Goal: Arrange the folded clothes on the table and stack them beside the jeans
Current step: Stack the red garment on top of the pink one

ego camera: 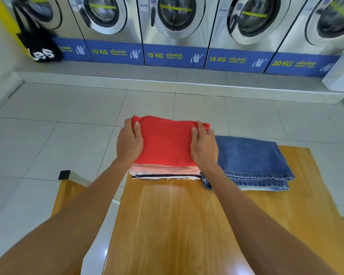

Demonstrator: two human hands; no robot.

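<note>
Your left hand (130, 144) and right hand (204, 148) clasp opposite sides of the folded red cloth (166, 142), thumbs on top. It tops a folded stack on the wooden table (187, 225), just beside the folded blue denim jeans (252, 161).

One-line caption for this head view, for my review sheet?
Both hands, left and right, grip a red folded garment atop a stack beside folded jeans on a wooden table.
</note>
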